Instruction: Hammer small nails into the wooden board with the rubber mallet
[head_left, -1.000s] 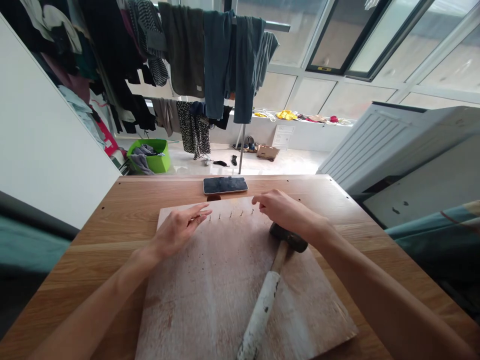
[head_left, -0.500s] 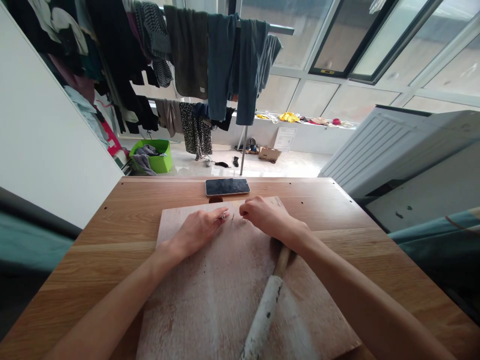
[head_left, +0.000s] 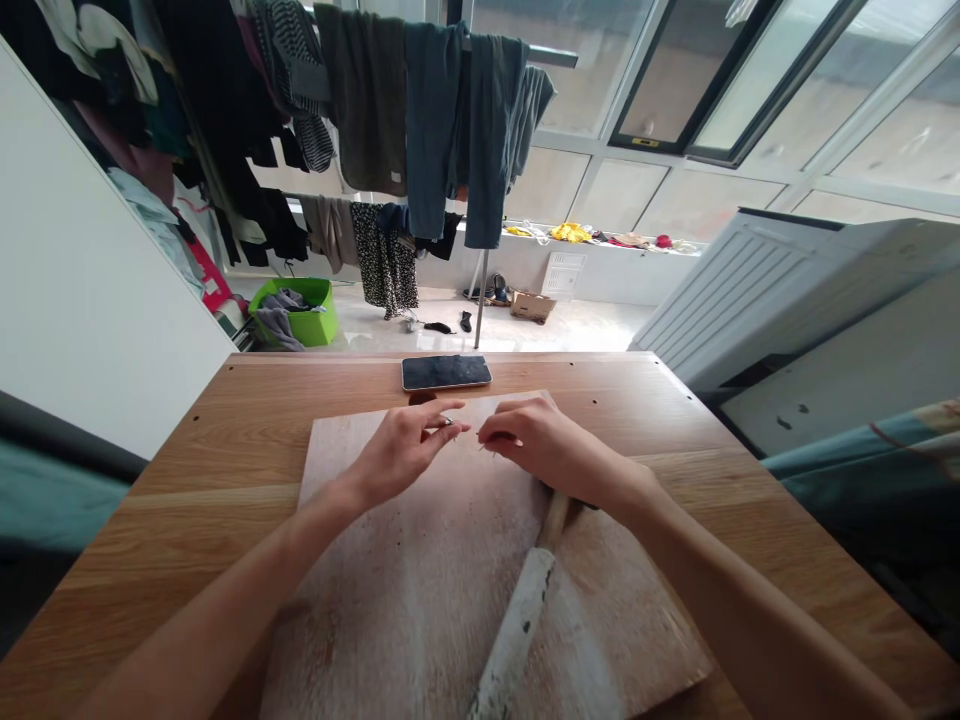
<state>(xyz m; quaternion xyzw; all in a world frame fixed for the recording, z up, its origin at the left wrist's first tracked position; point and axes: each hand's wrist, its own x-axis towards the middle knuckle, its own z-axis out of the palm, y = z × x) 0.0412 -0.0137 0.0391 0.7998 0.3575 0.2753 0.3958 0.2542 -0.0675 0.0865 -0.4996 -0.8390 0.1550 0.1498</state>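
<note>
A worn wooden board (head_left: pixel 435 560) lies on the table, with both hands above its far part. My left hand (head_left: pixel 405 445) has its thumb and fingers bent round a tiny silvery thing, too small to make out. Close by on the right, my right hand (head_left: pixel 536 440) is closed, with thin nail-like slivers showing below its fingertips. A hammer (head_left: pixel 517 625) with a white-wrapped handle rests slantwise on the board; its dark head is mostly hidden under my right wrist.
A phone (head_left: pixel 446 372) lies on the wooden table (head_left: pixel 172 510) beyond the board, beside a small dark round thing (head_left: pixel 422 398). Past the table are a green basket (head_left: pixel 315 325) and hanging laundry (head_left: pixel 431 130). A white ribbed unit (head_left: pixel 720 290) stands to the right.
My right hand has lifted and drawn slightly nearer. My left fingers have spread a little and moved closer to it. The thin upright piece seen between the hands no longer shows there.
</note>
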